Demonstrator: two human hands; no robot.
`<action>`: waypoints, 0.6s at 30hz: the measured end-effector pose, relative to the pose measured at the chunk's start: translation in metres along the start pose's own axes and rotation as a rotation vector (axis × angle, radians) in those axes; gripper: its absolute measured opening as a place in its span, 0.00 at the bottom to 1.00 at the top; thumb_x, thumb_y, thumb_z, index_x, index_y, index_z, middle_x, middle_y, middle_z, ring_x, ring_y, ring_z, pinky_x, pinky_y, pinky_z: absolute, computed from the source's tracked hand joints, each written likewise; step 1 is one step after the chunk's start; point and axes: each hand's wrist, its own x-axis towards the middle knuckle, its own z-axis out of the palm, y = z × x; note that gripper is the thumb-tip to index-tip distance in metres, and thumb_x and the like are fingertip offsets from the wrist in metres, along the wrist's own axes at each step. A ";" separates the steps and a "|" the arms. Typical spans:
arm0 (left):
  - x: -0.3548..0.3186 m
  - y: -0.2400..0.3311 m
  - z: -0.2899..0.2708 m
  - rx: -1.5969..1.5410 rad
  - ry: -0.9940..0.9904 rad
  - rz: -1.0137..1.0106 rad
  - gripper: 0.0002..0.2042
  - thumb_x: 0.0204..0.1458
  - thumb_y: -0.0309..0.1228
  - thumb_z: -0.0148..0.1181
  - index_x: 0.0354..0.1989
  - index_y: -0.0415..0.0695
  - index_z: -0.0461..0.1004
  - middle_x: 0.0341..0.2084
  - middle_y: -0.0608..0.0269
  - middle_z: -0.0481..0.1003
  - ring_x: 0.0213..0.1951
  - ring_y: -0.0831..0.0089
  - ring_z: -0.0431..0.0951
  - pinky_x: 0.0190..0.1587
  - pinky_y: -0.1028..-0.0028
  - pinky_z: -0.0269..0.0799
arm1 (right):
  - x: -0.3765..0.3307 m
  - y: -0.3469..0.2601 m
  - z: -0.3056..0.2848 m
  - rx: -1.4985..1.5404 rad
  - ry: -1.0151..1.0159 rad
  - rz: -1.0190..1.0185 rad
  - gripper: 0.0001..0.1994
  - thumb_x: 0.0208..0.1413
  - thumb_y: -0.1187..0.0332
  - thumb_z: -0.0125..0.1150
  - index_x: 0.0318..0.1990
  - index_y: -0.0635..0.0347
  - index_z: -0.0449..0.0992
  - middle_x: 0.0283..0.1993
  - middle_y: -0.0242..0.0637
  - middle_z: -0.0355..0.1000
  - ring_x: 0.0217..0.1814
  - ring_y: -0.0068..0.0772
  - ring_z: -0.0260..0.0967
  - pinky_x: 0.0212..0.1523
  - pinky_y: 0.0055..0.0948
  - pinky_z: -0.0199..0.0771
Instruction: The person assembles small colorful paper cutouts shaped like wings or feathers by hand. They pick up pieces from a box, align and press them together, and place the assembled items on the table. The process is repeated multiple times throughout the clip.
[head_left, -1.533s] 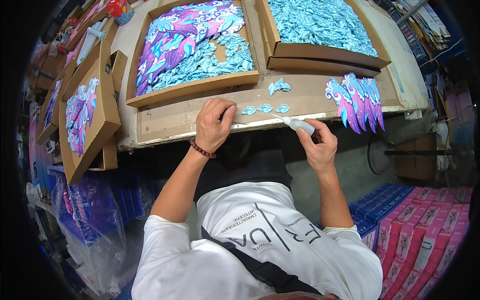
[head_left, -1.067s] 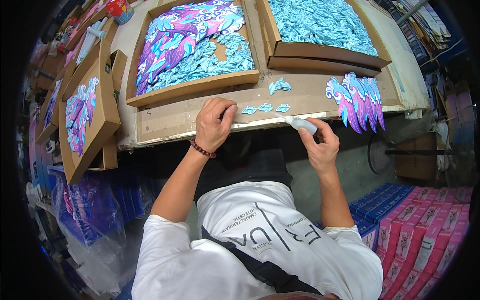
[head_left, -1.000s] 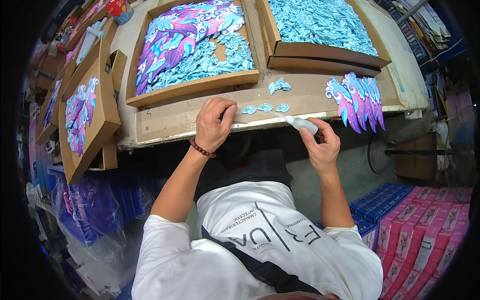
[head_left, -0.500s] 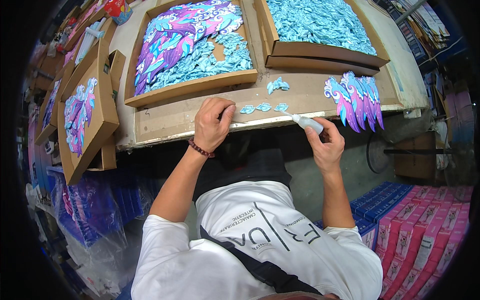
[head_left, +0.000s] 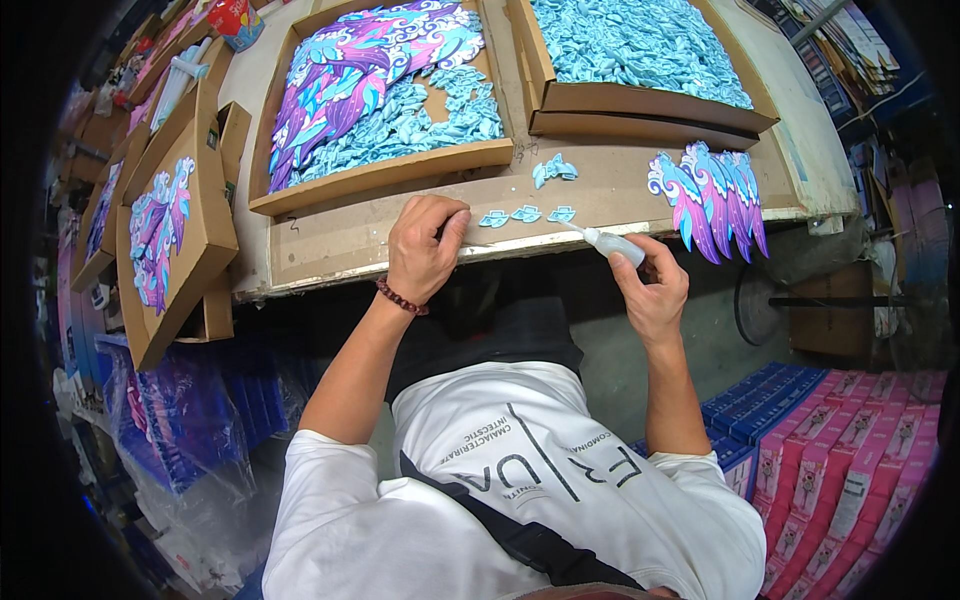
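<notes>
My right hand [head_left: 655, 290] grips a small translucent squeeze bottle [head_left: 618, 246] with a thin nozzle. Its tip points left, close to the rightmost of three small light-blue pieces [head_left: 526, 214] lying in a row near the table's front edge. My left hand [head_left: 425, 245] rests at the edge, left of that row, fingers curled and thumb against the forefinger; whatever may be inside them is hidden. Behind the row lies a little heap of light-blue pieces [head_left: 555, 171]. To the right, several purple-and-blue wing-shaped cutouts [head_left: 705, 200] overlap and jut past the edge.
A cardboard tray [head_left: 400, 165] holds purple cutouts and light-blue pieces. Right of it, another cardboard box [head_left: 640, 112] is full of light-blue pieces. Tilted boxes [head_left: 215, 215] stand at left, a red cup [head_left: 237, 22] behind them. Pink cartons [head_left: 840, 470] are stacked lower right.
</notes>
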 end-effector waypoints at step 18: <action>0.000 0.002 -0.001 0.001 -0.005 0.000 0.03 0.51 0.25 0.60 0.30 0.39 0.77 0.28 0.57 0.77 0.33 0.58 0.74 0.37 0.66 0.70 | -0.003 -0.006 -0.010 -0.011 0.012 0.037 0.14 0.51 0.73 0.69 0.44 0.69 0.76 0.32 0.35 0.76 0.30 0.18 0.70 0.31 0.18 0.71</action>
